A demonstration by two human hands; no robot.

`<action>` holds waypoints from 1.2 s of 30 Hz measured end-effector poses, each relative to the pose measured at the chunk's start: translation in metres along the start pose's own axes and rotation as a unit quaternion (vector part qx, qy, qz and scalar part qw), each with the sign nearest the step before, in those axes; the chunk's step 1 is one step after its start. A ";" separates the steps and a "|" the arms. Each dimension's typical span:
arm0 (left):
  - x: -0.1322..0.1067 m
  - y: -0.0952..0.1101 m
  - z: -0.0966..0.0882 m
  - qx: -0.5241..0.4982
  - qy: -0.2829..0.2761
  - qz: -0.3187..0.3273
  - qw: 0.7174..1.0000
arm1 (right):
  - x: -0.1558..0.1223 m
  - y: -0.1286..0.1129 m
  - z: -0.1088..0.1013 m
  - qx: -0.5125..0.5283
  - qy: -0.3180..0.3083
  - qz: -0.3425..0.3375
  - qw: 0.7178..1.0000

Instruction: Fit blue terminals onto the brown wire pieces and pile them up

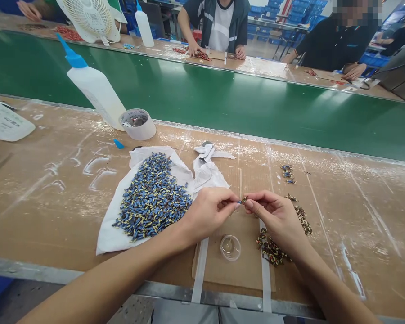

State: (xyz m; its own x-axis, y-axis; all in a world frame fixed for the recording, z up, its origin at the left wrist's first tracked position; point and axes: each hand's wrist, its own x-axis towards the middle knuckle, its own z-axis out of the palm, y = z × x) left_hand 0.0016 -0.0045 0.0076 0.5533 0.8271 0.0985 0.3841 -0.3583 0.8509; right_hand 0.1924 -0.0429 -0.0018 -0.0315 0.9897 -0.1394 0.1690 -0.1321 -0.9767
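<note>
My left hand (pixel 213 208) pinches a small blue piece (pixel 239 202) between thumb and forefinger. Opposite it, my right hand (pixel 273 216) is closed on a small dark-and-yellow piece (pixel 244 200); the two pieces meet at the fingertips, too small to make out fully. Left of my hands, a heap of small blue, yellow and black pieces (pixel 151 198) lies on a white cloth (pixel 110 240). Partly behind my right hand is a pile of dark, cream and red pieces (pixel 273 252). Below my fingers a small clear cup (pixel 230 248) stands on a cardboard sheet (pixel 236 274).
A blue-capped squeeze bottle (pixel 96 92) leans beside a tape roll (pixel 138 125). Crumpled white tissue (pixel 207 171) lies past my left hand. Several finished-looking small pieces (pixel 286 173) sit at right. Across the green belt (pixel 202 101), other people work near a fan (pixel 89 18).
</note>
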 end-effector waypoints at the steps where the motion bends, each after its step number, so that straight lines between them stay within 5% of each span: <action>1: 0.000 -0.001 0.000 0.005 0.000 0.005 1.000 | 0.000 -0.001 0.001 -0.001 -0.004 -0.004 1.000; 8: 0.000 -0.004 0.001 0.052 0.012 0.068 0.996 | -0.002 -0.004 0.004 -0.034 -0.007 -0.074 0.997; 21: -0.007 -0.009 0.006 0.171 0.041 0.127 0.976 | -0.008 0.004 0.010 -0.072 -0.030 -0.103 0.992; 36: -0.004 -0.005 0.004 0.153 -0.069 0.030 0.985 | -0.007 0.013 0.012 -0.149 -0.076 -0.102 0.981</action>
State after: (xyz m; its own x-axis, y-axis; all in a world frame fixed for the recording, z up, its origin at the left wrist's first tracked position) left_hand 0.0003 -0.0077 0.0008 0.6691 0.7412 0.0542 0.5411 -0.5358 0.6482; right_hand 0.1826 -0.0519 -0.0160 -0.2379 0.9712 0.0092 0.4232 0.1122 -0.8990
